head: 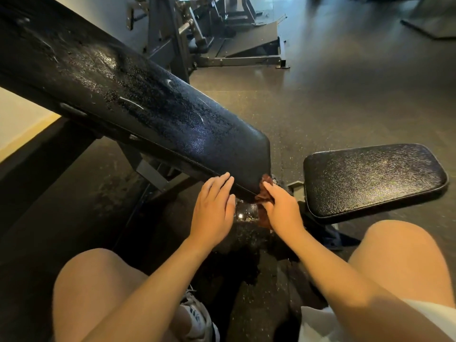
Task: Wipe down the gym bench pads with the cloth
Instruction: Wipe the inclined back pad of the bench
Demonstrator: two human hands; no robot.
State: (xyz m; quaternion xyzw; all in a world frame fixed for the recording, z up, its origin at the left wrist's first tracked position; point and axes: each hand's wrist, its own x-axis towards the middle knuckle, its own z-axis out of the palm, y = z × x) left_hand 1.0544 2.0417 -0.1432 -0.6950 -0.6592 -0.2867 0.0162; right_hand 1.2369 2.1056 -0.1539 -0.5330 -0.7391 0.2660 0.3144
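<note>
A long black back pad (138,99) slants from the upper left down to the middle, its surface wet and speckled with droplets. A separate black seat pad (375,178) lies to the right. My right hand (281,208) holds a dark reddish-brown cloth (265,191) against the lower corner of the back pad, the cloth partly hidden under my fingers. My left hand (213,208) rests with straight fingers on the pad's near lower edge, just left of the cloth.
The bench's dark metal frame (148,169) runs under the pads. Both my knees fill the bottom of the view, with a sneaker (197,317) between them. Other gym machines (222,40) stand at the back on the dark rubber floor (345,95).
</note>
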